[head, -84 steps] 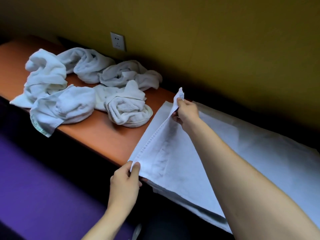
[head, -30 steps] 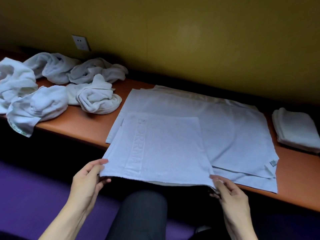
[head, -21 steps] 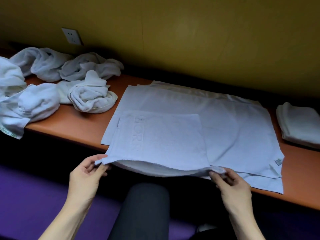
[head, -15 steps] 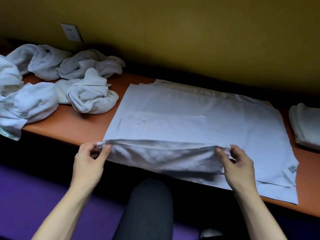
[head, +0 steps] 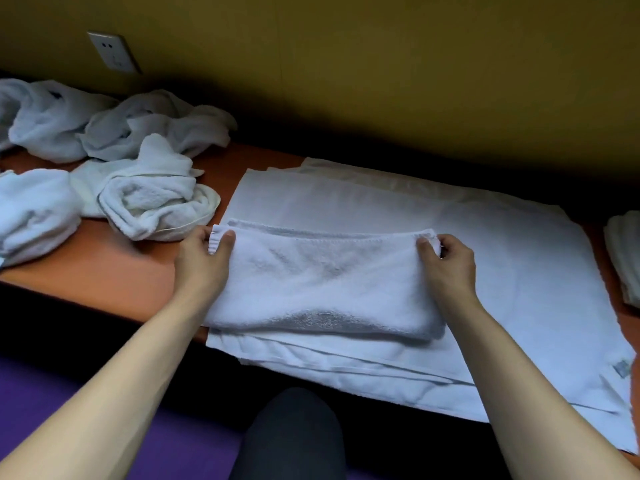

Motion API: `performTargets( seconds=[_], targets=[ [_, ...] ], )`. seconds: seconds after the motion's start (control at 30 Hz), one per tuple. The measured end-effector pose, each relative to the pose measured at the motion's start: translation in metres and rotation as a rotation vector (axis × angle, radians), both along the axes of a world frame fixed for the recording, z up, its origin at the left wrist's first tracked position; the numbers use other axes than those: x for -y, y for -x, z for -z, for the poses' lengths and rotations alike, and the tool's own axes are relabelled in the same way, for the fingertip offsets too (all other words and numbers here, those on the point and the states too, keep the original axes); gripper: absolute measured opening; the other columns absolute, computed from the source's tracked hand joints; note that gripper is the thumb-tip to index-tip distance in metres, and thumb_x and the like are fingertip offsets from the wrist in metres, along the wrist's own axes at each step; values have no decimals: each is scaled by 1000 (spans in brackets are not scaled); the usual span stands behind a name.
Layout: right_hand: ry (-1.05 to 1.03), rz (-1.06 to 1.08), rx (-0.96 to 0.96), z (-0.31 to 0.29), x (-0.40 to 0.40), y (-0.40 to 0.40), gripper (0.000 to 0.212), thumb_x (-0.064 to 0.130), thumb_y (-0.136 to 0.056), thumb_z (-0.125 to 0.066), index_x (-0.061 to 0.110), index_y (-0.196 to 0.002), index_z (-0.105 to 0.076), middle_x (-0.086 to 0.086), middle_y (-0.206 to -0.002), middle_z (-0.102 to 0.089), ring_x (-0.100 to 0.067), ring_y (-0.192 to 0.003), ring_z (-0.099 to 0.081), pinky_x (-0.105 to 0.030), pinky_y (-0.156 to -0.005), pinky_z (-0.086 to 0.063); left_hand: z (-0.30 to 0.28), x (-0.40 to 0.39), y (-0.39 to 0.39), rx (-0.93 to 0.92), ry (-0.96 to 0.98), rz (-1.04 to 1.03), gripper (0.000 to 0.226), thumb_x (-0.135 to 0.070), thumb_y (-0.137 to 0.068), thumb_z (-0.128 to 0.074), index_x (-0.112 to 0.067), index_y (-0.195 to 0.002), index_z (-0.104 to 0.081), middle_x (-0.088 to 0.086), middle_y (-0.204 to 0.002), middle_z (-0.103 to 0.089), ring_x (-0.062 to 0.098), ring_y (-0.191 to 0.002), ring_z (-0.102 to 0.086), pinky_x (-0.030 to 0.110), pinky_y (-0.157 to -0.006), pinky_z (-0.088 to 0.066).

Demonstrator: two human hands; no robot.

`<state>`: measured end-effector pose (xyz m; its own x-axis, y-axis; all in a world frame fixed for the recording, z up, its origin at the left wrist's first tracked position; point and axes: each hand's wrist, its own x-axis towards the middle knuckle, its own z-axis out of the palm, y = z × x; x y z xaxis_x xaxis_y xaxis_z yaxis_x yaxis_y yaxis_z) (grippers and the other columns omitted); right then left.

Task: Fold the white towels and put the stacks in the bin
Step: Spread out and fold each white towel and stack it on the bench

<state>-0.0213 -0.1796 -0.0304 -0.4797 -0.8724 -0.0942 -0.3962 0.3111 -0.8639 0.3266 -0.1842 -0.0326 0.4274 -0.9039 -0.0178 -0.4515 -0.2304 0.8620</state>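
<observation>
Half a second ago the near edge of the towel was just being lifted off the table lip; now it has been carried over, away from the person, and laid onto the far half, so the towel [head: 322, 282] lies as a narrow doubled band. The left hand [head: 202, 263] pinches the far left corner between thumb and fingers, and the right hand [head: 448, 268] pinches the far right corner the same way, both closed tight on cloth. The band stretches between the two grips, its fold toward the person, resting on the spread flat towels [head: 502, 244] beneath. To my eye this fold is nearly set and the corners only need squaring. Out beyond the left grip the crumpled towels [head: 152, 199] wait on the orange table [head: 114, 268]; past the right grip a folded stack [head: 623, 258] sits. I can see no bin.
</observation>
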Motion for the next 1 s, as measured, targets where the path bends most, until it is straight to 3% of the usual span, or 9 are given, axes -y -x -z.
performTargets(
  seconds=[0.13,0.3,0.4,0.5,0.63,0.73,0.83,0.9,1.0],
  targets=[
    [-50,13,-57,6,-4,-4,20,35,-96,-58,16,-100,-62,1,-84,-62,-21,-78,-57,-27,-59,-40,12,-4,1,75,-33,-10,31,-30,-99,-61,-9,-121,-54,5,-114,-60,30,-110,-58,37,-93,-42],
    [-183,36,-174,4,-49,-1,31,46,-93,-59,21,-112,-54,2,-106,-63,-22,-94,-55,-32,-78,-39,12,-63,17,627,210,232,41,-36,-100,-49,-16,-134,-59,11,-135,-56,36,-117,-53,50,-100,-39],
    [-264,45,-216,2,-86,-5,37,55,-94,-52,19,-106,-54,-1,-102,-62,-23,-91,-51,-35,-80,-39,20,-104,31,735,191,500,47,-42,-100,-45,-30,-145,-54,11,-151,-47,36,-132,-47,50,-107,-38],
    [-328,19,-194,-1,-101,-9,39,56,-95,-52,19,-106,-53,0,-98,-56,-23,-91,-47,-34,-80,-36,24,-124,45,779,112,717,55,-47,-103,-36,-38,-157,-29,3,-166,-26,30,-152,-25,51,-119,-25],
    [-361,47,-14,-2,-97,-12,40,51,-89,-64,12,-99,-61,-3,-85,-67,-28,-76,-63,-35,-71,-47,27,-127,57,839,-28,830,57,-61,-104,-20,-44,-158,-22,-6,-166,-25,25,-156,-11,53,-123,-8],
    [-336,83,171,-7,-94,-13,29,32,-89,-72,3,-88,-68,-8,-61,-62,-25,-51,-55,-32,-56,-46,17,-120,57,789,-124,852,57,-68,-98,-18,-50,-149,-37,-6,-165,-25,24,-156,-6,51,-123,3],
    [-224,116,178,-11,-93,-20,19,29,-86,-75,13,-93,-72,-6,-73,-69,-27,-62,-65,-43,-69,-55,9,-120,53,788,-135,844,60,-67,-97,-15,-50,-152,-30,-5,-168,-16,22,-156,0,48,-123,8],
    [-120,133,163,-19,-90,-32,12,30,-85,-74,20,-91,-71,-3,-81,-71,-28,-75,-68,-45,-79,-56,9,-124,43,785,-132,766,58,-61,-99,-19,-46,-154,-30,-2,-166,-25,24,-156,-12,48,-123,-1],
    [25,95,152,-40,-81,-58,6,25,-86,-72,21,-90,-69,0,-81,-70,-20,-73,-62,-35,-72,-50,14,-128,14,769,-147,527,54,-51,-99,-33,-35,-148,-48,10,-156,-43,34,-145,-36,52,-118,-25]
  ],
)
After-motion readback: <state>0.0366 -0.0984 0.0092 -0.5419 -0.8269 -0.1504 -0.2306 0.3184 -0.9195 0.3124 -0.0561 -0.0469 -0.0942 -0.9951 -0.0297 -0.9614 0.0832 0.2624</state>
